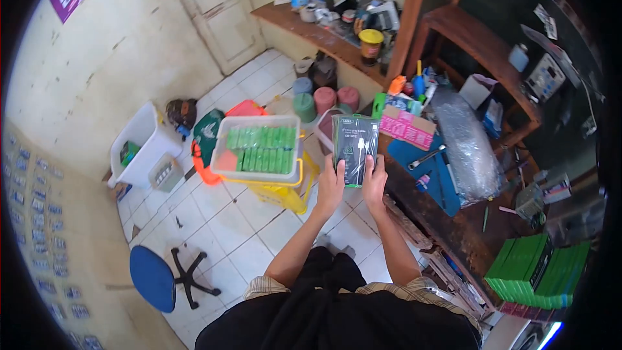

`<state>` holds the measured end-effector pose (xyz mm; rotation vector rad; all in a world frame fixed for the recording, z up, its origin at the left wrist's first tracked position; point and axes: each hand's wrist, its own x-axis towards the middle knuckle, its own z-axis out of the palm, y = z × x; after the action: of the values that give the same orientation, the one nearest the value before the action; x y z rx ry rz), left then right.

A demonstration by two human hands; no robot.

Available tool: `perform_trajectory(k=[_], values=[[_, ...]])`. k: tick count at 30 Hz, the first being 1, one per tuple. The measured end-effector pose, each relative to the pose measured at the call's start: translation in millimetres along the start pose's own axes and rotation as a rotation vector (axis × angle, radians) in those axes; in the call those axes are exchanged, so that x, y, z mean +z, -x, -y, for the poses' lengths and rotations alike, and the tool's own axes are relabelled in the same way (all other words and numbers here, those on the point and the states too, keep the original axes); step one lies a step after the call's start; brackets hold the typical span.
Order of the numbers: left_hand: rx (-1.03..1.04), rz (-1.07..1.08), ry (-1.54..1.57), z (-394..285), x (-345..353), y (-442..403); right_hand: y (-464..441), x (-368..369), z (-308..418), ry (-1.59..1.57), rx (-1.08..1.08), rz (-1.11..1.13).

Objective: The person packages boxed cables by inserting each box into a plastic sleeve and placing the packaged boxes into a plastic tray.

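A dark, plastic-wrapped charging cable box (pixel 356 139) with green edges is held upright in front of me. My left hand (pixel 330 185) grips its lower left side, and my right hand (pixel 374 181) grips the lower right, with both thumbs on the front face. White cable artwork and small print show on the box. Left of my hands, a clear plastic bin (pixel 222 167) filled with rows of green packs rests on a yellow crate (pixel 285 199). To the right, stacks of similar green boxes (pixel 534 272) stand on the wooden workbench (pixel 447 236).
On the bench lie a blue mat (pixel 424 185), a bubble-wrapped bundle (pixel 466 146) and a pink box (pixel 407 128). A blue swivel chair (pixel 152 279) lies on the tiled floor at left, near a white bin (pixel 139 146). Coloured spools (pixel 325 99) stand below a cluttered shelf (pixel 311 29).
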<state>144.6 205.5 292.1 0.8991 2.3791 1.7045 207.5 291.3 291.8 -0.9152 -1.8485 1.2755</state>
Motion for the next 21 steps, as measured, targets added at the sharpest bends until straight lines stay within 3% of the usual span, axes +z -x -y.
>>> perform_trajectory(k=[3,6,14,16,19,20,21], values=[[-0.222,-0.065,-0.151,27,-23,12,15,30,2,0.064,-0.003,0.078],[-0.232,-0.176,-0.201,51,-45,20,27,61,-7,0.182,0.024,0.169],[-0.32,-0.214,-0.284,115,-136,33,88,145,-13,0.371,-0.006,0.318],[-0.316,-0.241,-0.254,133,-176,27,100,168,-9,0.44,0.089,0.575],[-0.253,-0.252,-0.266,163,-245,13,106,202,-3,0.166,-0.069,0.534],[-0.26,-0.257,-0.261,170,-266,11,101,211,6,0.103,0.022,0.58],[-0.243,-0.231,-0.257,169,-288,7,97,224,17,0.003,-0.091,0.543]])
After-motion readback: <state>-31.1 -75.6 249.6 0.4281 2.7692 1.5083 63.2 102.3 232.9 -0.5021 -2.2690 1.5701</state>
